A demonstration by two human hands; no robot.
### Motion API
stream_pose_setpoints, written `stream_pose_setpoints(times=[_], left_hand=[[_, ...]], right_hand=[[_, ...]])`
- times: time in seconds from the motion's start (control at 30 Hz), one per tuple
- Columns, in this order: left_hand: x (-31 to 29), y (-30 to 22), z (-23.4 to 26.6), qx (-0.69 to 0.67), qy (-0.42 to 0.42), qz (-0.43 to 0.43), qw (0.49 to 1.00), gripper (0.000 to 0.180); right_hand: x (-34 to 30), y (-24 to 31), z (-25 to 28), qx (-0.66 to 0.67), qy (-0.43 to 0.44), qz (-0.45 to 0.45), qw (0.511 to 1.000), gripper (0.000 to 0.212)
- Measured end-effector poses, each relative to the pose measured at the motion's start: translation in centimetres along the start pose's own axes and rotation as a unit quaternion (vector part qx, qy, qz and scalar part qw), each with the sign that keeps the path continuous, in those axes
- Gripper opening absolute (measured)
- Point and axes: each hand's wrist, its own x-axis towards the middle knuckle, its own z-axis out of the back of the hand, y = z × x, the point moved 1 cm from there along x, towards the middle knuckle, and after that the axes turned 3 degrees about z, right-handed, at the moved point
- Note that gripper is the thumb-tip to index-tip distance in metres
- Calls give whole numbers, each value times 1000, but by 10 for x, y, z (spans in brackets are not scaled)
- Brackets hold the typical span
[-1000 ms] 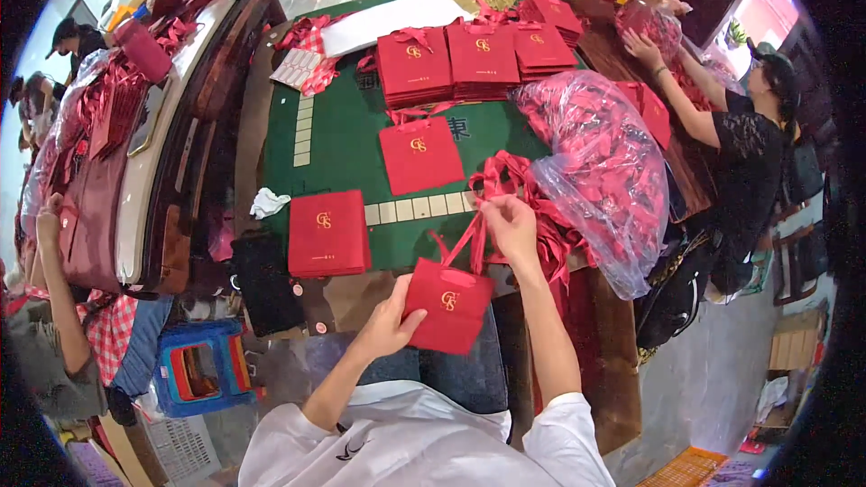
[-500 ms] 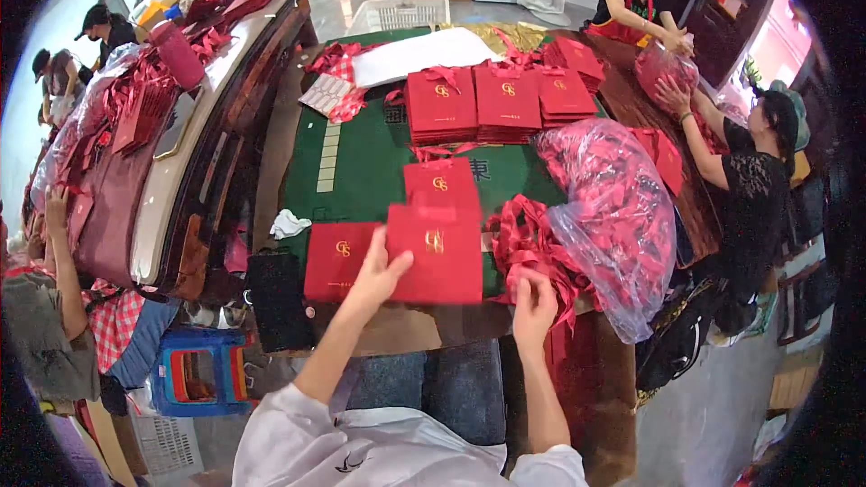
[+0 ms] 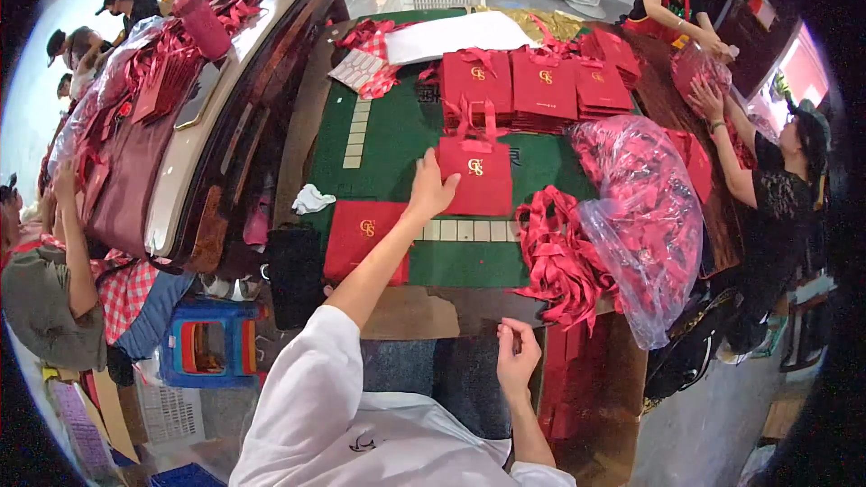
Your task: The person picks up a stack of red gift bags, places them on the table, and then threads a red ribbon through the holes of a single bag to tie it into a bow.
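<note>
Reaching over the green table top, my left hand (image 3: 433, 188) grips the left edge of a red gift bag (image 3: 475, 189) with ribbon handles and a gold emblem. Its thumb lies over the front of the bag. My right hand (image 3: 518, 356) hangs near the table's front edge with fingers curled, and I see nothing in it. A second red bag without visible handles (image 3: 361, 239) lies flat to the left, partly behind my left forearm. Right of the held bag is a heap of loose red ribbons (image 3: 559, 261).
Stacks of red bags (image 3: 545, 86) stand at the back of the table. A clear plastic sack (image 3: 645, 216) full of red ribbon items fills the right side. A crumpled white tissue (image 3: 312, 199) lies at left. Co-workers handle red goods at both sides; a blue stool (image 3: 212, 343) stands lower left.
My left hand has moved forward from the near red bags to the farther spot with a bag. My right hand has drawn back from the ribbons toward me. The view has shifted slightly.
</note>
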Motion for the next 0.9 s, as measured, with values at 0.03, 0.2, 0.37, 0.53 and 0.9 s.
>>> stream_pose_setpoints(times=[0.03,0.2,0.37,0.53,0.9], left_hand=[[-2,5,3,88,-58,-51,993,70],[-31,13,63,213,-36,-153,964,48],[-64,48,111,303,-10,-103,947,40],[-80,59,119,298,-3,-125,946,40],[-127,18,86,216,-22,-205,955,28]], right_hand=[[-1,-1,0,6,-7,-11,1000,11],[-7,-2,7,24,-20,-6,999,11],[6,16,17,-108,-8,96,989,15],[46,19,13,-248,-7,215,944,25],[61,3,10,-344,32,249,905,14]])
